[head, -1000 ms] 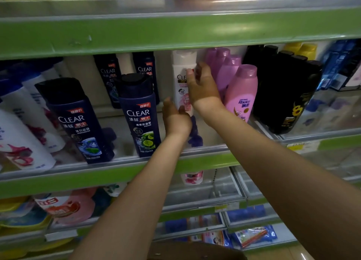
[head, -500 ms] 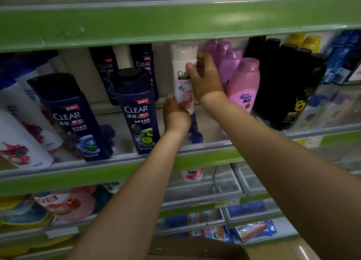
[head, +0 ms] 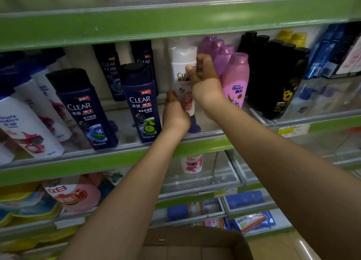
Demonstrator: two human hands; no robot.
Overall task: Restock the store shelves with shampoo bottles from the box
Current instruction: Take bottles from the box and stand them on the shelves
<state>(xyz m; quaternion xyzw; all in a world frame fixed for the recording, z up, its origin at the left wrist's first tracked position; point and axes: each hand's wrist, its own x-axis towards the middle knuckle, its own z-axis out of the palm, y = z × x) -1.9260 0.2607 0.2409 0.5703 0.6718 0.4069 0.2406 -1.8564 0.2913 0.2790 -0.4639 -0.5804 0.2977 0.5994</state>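
Both hands had drawn the white plastic CLEAR shampoo bottle (head: 183, 78) forward from the back of the green-edged shelf (head: 205, 145). Right hand (head: 203, 84): arm extended, grip curled round the bottle's upper body, thumb across the label. Left hand (head: 175, 115): grip holding its base. Bottle upright, between a navy CLEAR bottle (head: 141, 103) and a pink Rejoice bottle (head: 236, 80). Brown cardboard box (head: 195, 244) below.

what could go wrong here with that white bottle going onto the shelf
The white Clear bottle is held between both hands, and the right hand sits against the pink Rejoice bottle, so pulling back could tip that row. The left hand is close to the dark blue Clear bottle, which could be nudged over.
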